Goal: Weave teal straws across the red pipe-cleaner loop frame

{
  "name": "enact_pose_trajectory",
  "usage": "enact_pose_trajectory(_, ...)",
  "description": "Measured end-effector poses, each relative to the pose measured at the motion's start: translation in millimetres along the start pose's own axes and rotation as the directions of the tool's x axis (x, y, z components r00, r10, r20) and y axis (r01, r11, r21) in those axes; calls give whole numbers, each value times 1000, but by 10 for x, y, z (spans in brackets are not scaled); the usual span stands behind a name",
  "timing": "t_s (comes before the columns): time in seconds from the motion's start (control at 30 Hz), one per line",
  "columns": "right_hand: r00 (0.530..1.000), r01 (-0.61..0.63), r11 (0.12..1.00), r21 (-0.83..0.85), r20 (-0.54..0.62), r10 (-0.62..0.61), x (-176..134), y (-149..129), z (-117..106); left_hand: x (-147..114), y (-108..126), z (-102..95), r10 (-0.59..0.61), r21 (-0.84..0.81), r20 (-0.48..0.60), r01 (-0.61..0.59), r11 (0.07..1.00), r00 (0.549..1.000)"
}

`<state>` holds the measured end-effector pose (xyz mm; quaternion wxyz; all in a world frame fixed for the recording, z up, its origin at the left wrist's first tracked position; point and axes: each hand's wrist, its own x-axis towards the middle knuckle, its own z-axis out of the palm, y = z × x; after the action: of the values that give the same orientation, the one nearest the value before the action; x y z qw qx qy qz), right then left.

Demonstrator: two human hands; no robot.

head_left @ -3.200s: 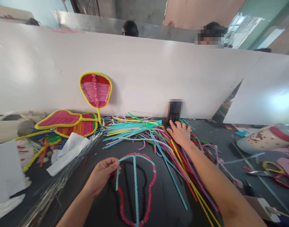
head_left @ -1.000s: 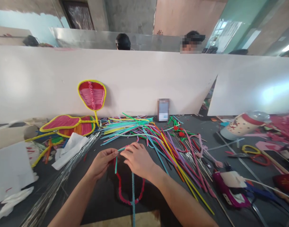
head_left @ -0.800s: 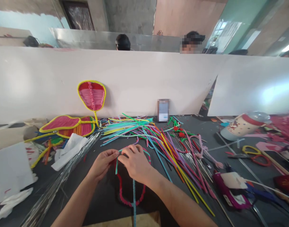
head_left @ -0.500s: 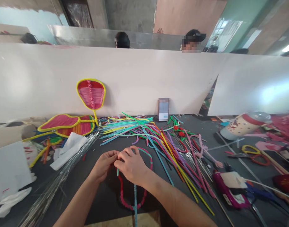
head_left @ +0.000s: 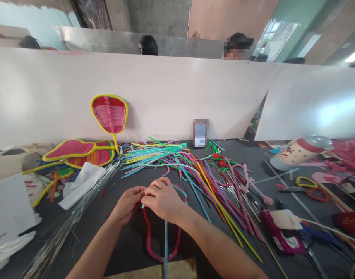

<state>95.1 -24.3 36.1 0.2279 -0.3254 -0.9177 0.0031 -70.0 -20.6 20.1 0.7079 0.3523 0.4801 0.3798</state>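
A loop of red pipe cleaner (head_left: 148,233) with light-blue bits hangs below my hands, over the dark table. A twisted light-blue pipe-cleaner stem (head_left: 166,242) runs down its middle and crosses its lower edge. My left hand (head_left: 131,202) pinches the loop's upper left side between thumb and fingers. Right beside it, my right hand (head_left: 165,198) is closed over the top of the loop, its fingers bent and meeting the left fingertips. A small pale-blue end (head_left: 143,206) pokes out under the right fingers. The exact grip point is hidden behind the fingers.
Loose coloured pipe cleaners (head_left: 156,155) spread beyond my hands. Thin wires (head_left: 78,209) lie at left, near finished pink-and-yellow fan shapes (head_left: 110,116). A phone (head_left: 201,133) leans on the white partition (head_left: 165,93). Scissors (head_left: 315,193), a tumbler (head_left: 296,154) and a purple device (head_left: 282,232) are at right.
The right fingers have curled down slightly, and less of the pale-blue end shows beneath them. The lower loop has shifted a little. The left hand keeps its pinch.
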Motion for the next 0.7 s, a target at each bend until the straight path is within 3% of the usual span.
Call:
enact_pose_trajectory(0.47, 999, 42, 998, 39, 32, -43, 4, -25, 28, -34, 5, 63, -40, -23, -13, 40, 999, 999)
enact_pose_trajectory(0.6, 999, -22, 994, 107, 37, 18, 20, -19, -95, -18, -22, 20, -30, -39, 9, 30, 999, 1000)
enact_pose_trajectory(0.7, 989, -131, 963, 235, -41, 144, 13, 220, -309, 0, -41, -21, -47, -60, -3, 46, 997, 999)
